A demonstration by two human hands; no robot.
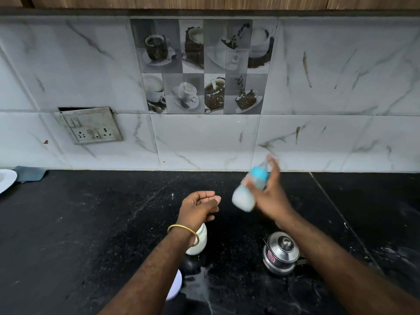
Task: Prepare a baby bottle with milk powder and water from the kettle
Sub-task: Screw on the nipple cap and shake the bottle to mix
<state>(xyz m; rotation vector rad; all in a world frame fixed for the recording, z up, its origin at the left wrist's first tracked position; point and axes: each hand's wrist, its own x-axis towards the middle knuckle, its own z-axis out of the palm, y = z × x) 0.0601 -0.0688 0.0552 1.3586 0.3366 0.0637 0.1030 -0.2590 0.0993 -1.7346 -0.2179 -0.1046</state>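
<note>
Soft, even indoor light leaves the marble-look wall tiles (91, 64) bright and the black desk (91, 223) dim, with faint sheen toward 5 o'clock. The baby bottle (250, 189) at 3 o'clock is motion-blurred. Wide-angle distortion bows the tile lines near the edges.

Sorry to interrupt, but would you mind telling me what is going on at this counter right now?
A person is mixing a baby bottle. The right hand holds the blurred, tilted baby bottle, which has white liquid inside and a blue collar, above the black counter. The left hand hovers empty and half-curled beside it. The steel kettle, lid on, and a white jar stand below.
</note>
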